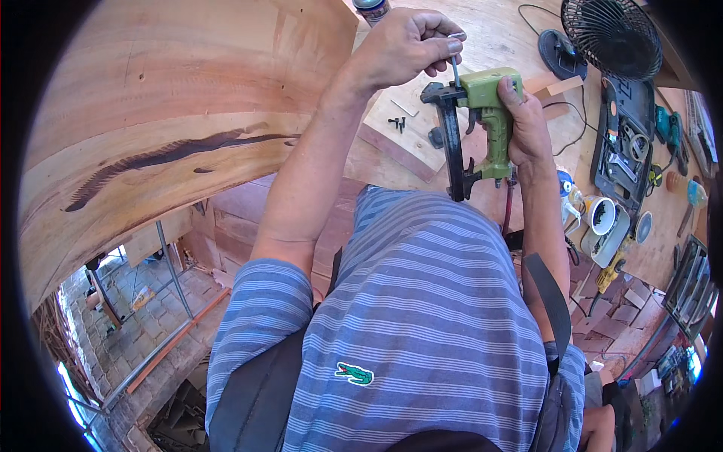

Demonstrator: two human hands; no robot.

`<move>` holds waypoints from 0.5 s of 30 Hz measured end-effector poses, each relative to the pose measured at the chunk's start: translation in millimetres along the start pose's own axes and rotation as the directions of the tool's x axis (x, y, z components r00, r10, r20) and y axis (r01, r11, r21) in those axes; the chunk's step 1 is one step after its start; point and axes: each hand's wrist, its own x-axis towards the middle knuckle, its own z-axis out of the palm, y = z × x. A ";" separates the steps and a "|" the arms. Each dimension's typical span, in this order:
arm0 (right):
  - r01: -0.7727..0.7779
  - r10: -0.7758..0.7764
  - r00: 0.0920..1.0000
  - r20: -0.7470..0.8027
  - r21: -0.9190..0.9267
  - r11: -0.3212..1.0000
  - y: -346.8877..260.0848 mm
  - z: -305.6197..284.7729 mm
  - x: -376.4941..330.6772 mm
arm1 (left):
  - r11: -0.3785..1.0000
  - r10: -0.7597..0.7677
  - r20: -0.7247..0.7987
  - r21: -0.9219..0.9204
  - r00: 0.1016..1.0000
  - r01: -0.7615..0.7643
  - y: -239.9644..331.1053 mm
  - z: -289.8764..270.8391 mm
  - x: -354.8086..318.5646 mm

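My right hand (532,129) grips the handle of a green and black pneumatic nail gun (493,128), its thumb on the gun's green body. The black magazine (452,147) points down toward my shirt. In the fingers of my left hand (414,51) is a thin metal hex key (456,69), whose lower end meets the black nose of the gun. Whether it sits in a screw there, I cannot tell. Several small black screws (398,123) and a second L-shaped hex key (405,108) lie on a wooden board (388,139) beside the gun.
A large wooden panel (173,98) rises at the left. On the bench to the right are a black fan (611,38), an open tool case (602,177), a white tub (600,217) and a green power tool (669,128). A can (370,9) stands at the back.
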 end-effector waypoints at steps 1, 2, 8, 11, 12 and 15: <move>-0.010 0.010 1.000 0.004 0.001 1.000 -0.3 0.2 -0.8 | 1.000 0.006 0.010 -0.016 1.000 -0.005 -0.2 -1.2 -1.6; -0.019 0.019 1.000 0.009 0.002 1.000 -0.1 -0.1 -1.3 | 0.999 0.014 0.023 -0.030 1.000 -0.013 -0.7 -2.3 -2.6; -0.042 0.042 0.999 0.018 0.050 0.998 5.8 -0.8 -6.3 | 0.997 0.079 0.089 -0.024 0.993 -0.077 -1.4 -6.1 -5.0; -0.016 0.014 0.999 0.035 0.042 0.999 8.6 -2.6 -7.9 | 0.992 0.123 0.055 0.004 0.991 -0.124 -1.9 -1.0 -7.5; 0.000 -0.001 0.999 0.041 0.035 0.999 9.7 -3.3 -8.6 | 0.993 0.117 0.053 0.010 0.992 -0.118 -2.9 0.0 -8.7; 0.061 -0.061 0.998 0.023 -0.007 0.998 14.5 -8.5 -9.8 | 0.981 0.128 -0.025 0.151 0.991 -0.123 -0.5 8.2 -12.7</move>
